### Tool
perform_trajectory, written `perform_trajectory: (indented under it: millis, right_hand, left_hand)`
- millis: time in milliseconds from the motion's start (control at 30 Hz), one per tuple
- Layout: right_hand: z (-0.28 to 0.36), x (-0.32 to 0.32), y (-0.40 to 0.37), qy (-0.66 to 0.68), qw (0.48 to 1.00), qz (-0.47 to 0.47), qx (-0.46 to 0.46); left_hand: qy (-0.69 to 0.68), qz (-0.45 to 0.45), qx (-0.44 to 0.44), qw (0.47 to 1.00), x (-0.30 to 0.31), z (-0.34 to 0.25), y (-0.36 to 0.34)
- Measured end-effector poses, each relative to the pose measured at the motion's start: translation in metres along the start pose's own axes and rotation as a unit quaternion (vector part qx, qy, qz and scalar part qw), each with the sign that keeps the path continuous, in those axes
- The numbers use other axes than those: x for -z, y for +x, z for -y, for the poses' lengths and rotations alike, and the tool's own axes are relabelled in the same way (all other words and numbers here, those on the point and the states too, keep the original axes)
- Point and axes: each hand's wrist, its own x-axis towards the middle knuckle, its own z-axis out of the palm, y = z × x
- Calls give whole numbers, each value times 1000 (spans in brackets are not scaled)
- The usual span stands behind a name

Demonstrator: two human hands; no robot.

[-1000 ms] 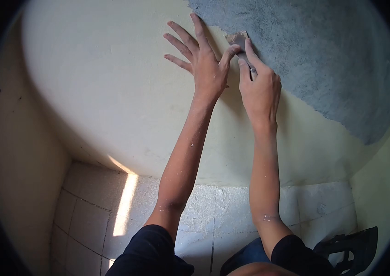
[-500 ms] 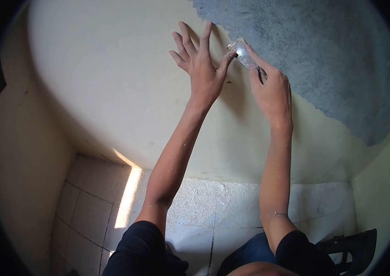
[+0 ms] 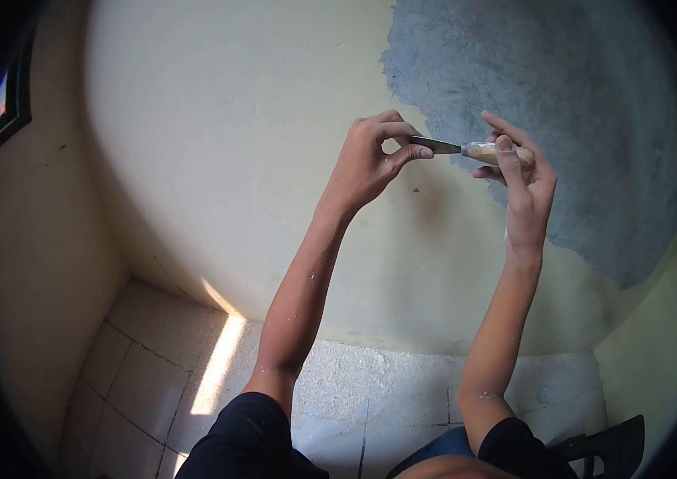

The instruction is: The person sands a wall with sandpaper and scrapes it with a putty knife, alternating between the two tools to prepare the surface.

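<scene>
A putty knife (image 3: 444, 147) with a metal blade and a pale handle is held sideways between my hands, in front of the wall. My left hand (image 3: 377, 156) pinches the blade's end between thumb and fingers. Around the handle, the thumb and some fingers of my right hand (image 3: 524, 180) are closed, while its index finger points up and away. Behind them the cream wall (image 3: 234, 144) carries a large bare grey patch (image 3: 546, 112) with a ragged edge. A small dark speck (image 3: 416, 191) shows on the wall below the blade.
Pale flakes and dust lie on the tiled floor (image 3: 338, 399) along the wall's foot. A dark plastic stool or chair (image 3: 622, 443) stands at the lower right. A dark-framed object (image 3: 7, 112) hangs on the left wall.
My left hand has gone from spread fingers near the blade to pinching its end. The putty knife has turned from slanted, blade up-left, to nearly level, and the camera view has shifted.
</scene>
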Motion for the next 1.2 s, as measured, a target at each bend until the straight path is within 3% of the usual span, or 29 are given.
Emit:
perform_trajectory:
  millis: [67, 167, 200, 300, 400, 500, 600, 700, 767, 833, 900, 1100, 1200]
  right_hand:
    - [3, -19, 12, -26, 993, -29, 114]
    - [6, -50, 43, 92, 982, -7, 165]
    - [14, -70, 49, 217, 970, 20, 109]
    - [0, -82, 71, 150, 980, 119, -49]
    - [-12, -91, 94, 207, 975, 37, -74]
    - [6, -82, 119, 256, 965, -56, -19]
    - [38, -74, 127, 183, 965, -93, 163]
    - [50, -82, 127, 152, 955, -105, 233]
    - [25, -102, 130, 124, 960, -127, 217]
    - [-52, -131, 138, -35, 983, -101, 150]
    - [-97, -148, 132, -55, 993, -64, 83]
    - [14, -110, 142, 89, 969, -107, 206]
    - [21, -106, 145, 86, 956, -153, 236]
  left_hand:
    - [-62, -13, 18, 998, 5, -4, 0]
    - [-161, -6, 52, 985, -1, 2, -4]
    - [-162, 13, 44, 986, -4, 10, -4]
    - [-202, 28, 57, 977, -16, 21, -5]
    - [-174, -14, 53, 983, -17, 26, -3]
    - [-173, -152, 32, 973, -11, 34, 0]
    - [-172, -183, 68, 966, 13, 50, -1]
    - [-187, -219, 90, 953, 31, 64, -3]
    - [-213, -243, 112, 940, 38, 71, -5]
    - [-253, -268, 147, 918, 44, 70, -7]
    - [-277, -289, 168, 901, 49, 74, -6]
    - [-264, -312, 146, 901, 71, 84, -13]
    - [-280, -323, 164, 889, 80, 91, -14]
